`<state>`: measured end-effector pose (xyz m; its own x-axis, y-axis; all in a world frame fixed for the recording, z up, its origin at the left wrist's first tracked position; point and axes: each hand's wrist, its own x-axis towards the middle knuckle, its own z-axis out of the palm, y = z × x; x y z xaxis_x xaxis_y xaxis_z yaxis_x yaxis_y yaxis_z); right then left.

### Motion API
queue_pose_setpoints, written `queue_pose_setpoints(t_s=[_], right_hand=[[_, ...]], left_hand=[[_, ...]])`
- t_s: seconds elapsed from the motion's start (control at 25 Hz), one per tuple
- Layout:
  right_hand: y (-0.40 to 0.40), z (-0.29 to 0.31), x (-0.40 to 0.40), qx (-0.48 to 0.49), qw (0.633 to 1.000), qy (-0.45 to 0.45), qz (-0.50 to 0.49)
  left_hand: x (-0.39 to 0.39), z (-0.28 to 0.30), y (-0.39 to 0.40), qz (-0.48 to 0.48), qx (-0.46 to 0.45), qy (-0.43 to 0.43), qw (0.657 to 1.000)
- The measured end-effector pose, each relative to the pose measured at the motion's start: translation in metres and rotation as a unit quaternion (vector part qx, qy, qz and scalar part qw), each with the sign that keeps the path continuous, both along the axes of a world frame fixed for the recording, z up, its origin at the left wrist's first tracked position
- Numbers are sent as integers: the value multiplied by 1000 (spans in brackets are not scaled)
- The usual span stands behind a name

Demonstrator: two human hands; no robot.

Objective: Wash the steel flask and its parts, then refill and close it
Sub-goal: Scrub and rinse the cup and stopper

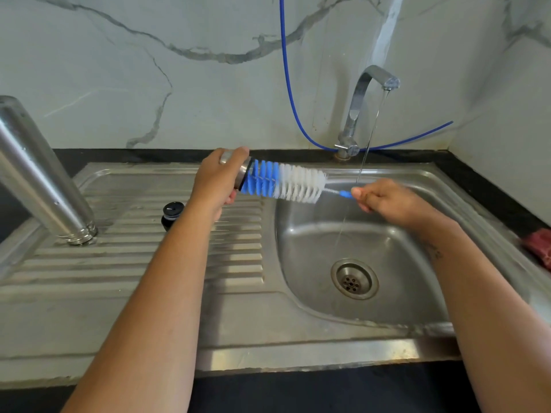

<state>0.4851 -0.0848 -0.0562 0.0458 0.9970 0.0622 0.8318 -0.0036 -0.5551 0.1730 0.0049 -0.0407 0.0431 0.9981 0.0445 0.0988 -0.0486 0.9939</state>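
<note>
Two bare forearms reach out from the bottom edge over a stainless steel sink unit (298, 353) set into a dark countertop. At the end of the near-left forearm, the left hand (216, 178) curls around a small steel cup-shaped flask cap (238, 171), thumb on top and fingers wrapped beneath, its open mouth turned to the right. Into that mouth goes the blue end of a bottle brush with blue and white bristles (286, 181), lying nearly level above the seam between draining board and basin. The right hand (384, 201) pinches the brush's thin blue handle tip between thumb and curled fingers (most of the handle is hidden inside the fist).

On the ribbed draining board at left, the tall steel flask body (38, 180) stands upside down, mouth on the ridges, leaning left towards the camera. Just right of it a small black round stopper (172, 214) sits on the ribs, partly behind the left forearm.

A curved chrome tap (362, 105) at the back pours a thin stream of water (369, 135) which falls just behind the right hand into the basin, whose round drain (354, 279) lies below. A blue hose (290, 93) loops down the marbled wall behind the tap. A reddish cloth (538, 244) lies on the sink's right rim.
</note>
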Motion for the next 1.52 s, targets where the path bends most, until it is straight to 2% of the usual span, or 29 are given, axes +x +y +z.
queue_pose_setpoints(t_s=[0.08, 0.12, 0.16, 0.24, 0.32, 0.4, 0.44, 0.52, 0.6, 0.64, 0.72, 0.8, 0.88, 0.96, 1.04, 1.12, 1.16, 1.2, 1.28, 1.36, 1.4, 1.48, 1.52], right_hand=[[-3, -3, -1, -157, 973, 166, 18], [-5, -5, -2, -168, 964, 205, 20], [-6, -6, -4, -135, 972, 193, 20], [-4, -7, -6, 22, 999, 34, -1], [-1, -6, -6, 195, 969, -144, -47], [1, -4, -7, 298, 928, -215, -59], [1, -4, -10, 308, 924, -216, -62], [3, 0, -18, 243, 952, -174, -63], [5, 4, -17, 95, 992, -72, -31], [5, 5, -14, 27, 1000, -4, -14], [2, 0, -2, -119, 981, 155, -1], [-3, -5, 7, -239, 932, 272, 15], [-7, -7, 13, -246, 927, 280, 29], [-10, -4, 12, -178, 960, 215, 27], [-11, -1, 8, -85, 988, 126, -2], [-8, -1, 5, -12, 998, 59, -27], [-6, 0, 0, 9, 999, 34, -35], [-6, 2, -4, 22, 999, 12, -40], [-5, 7, -10, 25, 998, -24, -50], [-9, 13, -12, 10, 996, -49, -70], [-11, 16, -14, 2, 996, -36, -77], [-14, 18, -29, -21, 996, 44, -74], [-14, 17, -41, -28, 994, 80, -65]], left_hand=[[-3, 2, -2, -44, 35, -55, 997], [-3, 5, -2, -54, 39, -87, 994], [-3, 7, -1, -48, 33, -100, 993], [-2, 13, 0, 10, -22, -62, 998], [-2, 13, 1, 73, -114, -6, 991], [-1, 11, 1, 87, -167, 0, 982], [-1, 9, 1, 78, -167, -7, 983], [-6, 2, 4, 41, -124, 5, 991], [-12, -1, 7, -22, -60, 32, 997], [-15, -1, 7, -53, -29, 33, 998], [-15, 4, 2, -96, 25, 9, 995], [-12, 10, -1, -106, 59, -16, 992], [-7, 11, -3, -73, 62, -26, 995], [-2, 9, -1, -5, 48, -15, 999], [2, 5, 0, 81, 63, 48, 993], [4, 0, 1, 171, 101, 139, 970], [4, -1, 1, 197, 113, 146, 963], [4, -1, 1, 202, 114, 118, 965], [6, 2, 1, 197, 87, -14, 976], [4, 8, 3, 207, 44, -116, 970], [3, 10, 6, 206, 15, -164, 965], [3, 13, 10, 173, -69, -252, 950], [5, 15, 11, 151, -110, -253, 949]])
